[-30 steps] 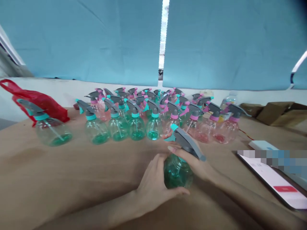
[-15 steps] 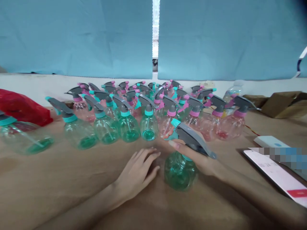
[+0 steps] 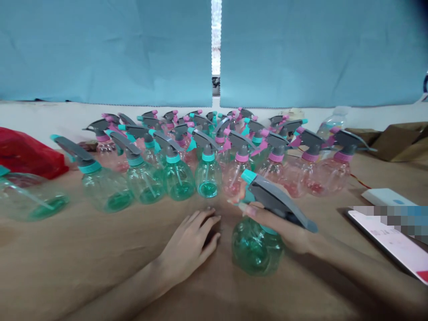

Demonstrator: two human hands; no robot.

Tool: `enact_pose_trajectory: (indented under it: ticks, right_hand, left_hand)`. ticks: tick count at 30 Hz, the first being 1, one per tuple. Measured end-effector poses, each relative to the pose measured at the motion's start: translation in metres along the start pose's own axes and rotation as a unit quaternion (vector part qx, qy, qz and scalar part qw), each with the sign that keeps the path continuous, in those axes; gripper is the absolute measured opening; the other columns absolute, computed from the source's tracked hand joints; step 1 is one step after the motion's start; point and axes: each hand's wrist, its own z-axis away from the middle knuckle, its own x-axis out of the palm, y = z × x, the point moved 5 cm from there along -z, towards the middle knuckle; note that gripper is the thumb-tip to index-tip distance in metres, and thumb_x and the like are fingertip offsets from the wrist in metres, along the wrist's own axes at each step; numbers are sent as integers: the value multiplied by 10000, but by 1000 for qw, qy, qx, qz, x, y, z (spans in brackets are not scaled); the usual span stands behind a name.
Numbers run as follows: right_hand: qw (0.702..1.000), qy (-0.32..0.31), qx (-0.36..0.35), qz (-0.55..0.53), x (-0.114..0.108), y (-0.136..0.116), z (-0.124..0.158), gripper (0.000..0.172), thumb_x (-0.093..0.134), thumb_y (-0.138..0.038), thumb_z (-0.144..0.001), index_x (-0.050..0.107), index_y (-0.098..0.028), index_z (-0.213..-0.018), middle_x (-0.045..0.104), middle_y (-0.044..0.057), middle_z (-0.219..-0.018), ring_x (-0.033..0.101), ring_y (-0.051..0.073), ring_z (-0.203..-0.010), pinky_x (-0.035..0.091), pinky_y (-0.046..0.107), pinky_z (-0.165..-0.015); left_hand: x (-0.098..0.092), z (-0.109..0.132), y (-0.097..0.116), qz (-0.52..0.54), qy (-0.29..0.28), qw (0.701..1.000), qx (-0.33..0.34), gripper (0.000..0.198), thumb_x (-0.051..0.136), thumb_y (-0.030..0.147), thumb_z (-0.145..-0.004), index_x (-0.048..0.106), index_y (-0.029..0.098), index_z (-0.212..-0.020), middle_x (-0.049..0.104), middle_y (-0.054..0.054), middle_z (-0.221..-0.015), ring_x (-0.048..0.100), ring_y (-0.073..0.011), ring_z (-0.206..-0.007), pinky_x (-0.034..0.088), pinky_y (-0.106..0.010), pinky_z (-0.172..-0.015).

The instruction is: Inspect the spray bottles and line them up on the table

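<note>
My right hand (image 3: 284, 227) is wrapped round the neck of a green spray bottle (image 3: 256, 249) with a grey and teal trigger head. The bottle is tilted slightly, and part of its neck is hidden by the fingers. To its left, my left hand (image 3: 192, 240) lies open on the brown table (image 3: 110, 254), fingers spread a little and holding nothing. Beyond the hands stand more spray bottles: a front row with green ones (image 3: 179, 180) on the left and pink ones (image 3: 239, 176) on the right.
Several more spray bottles crowd behind the front row. A red bag (image 3: 30, 154) lies at the far left. On the right are a phone (image 3: 384, 240), a white box (image 3: 388, 197), a brown cardboard piece (image 3: 403, 140) and a clear bottle (image 3: 336, 119). A blue curtain (image 3: 107, 53) hangs behind.
My right hand and the green spray bottle have come slightly nearer and to the right. My left hand stays nearly where it was. The view has shifted slightly.
</note>
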Motion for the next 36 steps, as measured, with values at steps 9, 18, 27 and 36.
enact_pose_trajectory:
  ticks: [9, 18, 27, 36]
  right_hand:
    - [992, 7, 22, -123, 6, -2, -3, 265, 602, -381, -817, 583, -351, -1080, 681, -7, -943, 673, 181, -868, 548, 324, -774]
    - [991, -8, 8, -133, 7, -1, -4, 239, 606, -357, -825, 565, -308, -1055, 661, -12, -1072, 679, 134, -745, 552, 260, -692]
    - [997, 3, -11, -80, 7, 0, -6, 288, 561, -370, -843, 553, -287, -1119, 645, 20, -1148, 677, 189, -892, 553, 333, -784]
    - [999, 32, -16, 6, 7, -3, -4, 427, 567, -357, -824, 511, -275, -1239, 709, 31, -929, 694, 197, -801, 585, 310, -691]
  left_hand:
    - [2, 0, 1, -24, 5, 1000, 10, 341, 445, 292, -926, 508, 186, -1244, 549, -100, -1272, 489, -270, -1181, 401, -453, -981]
    - [3, 0, 2, -57, -7, 998, 20, 343, 447, 262, -941, 512, 144, -1257, 547, -100, -1278, 469, -250, -1199, 394, -416, -995]
    - [4, 2, 9, -101, -5, 994, 37, 335, 444, 245, -940, 531, 109, -1234, 587, -112, -1219, 506, -267, -1150, 428, -428, -954]
    - [4, 1, 8, -97, -6, 995, 39, 331, 453, 233, -938, 531, 109, -1235, 587, -109, -1220, 498, -268, -1159, 420, -430, -966]
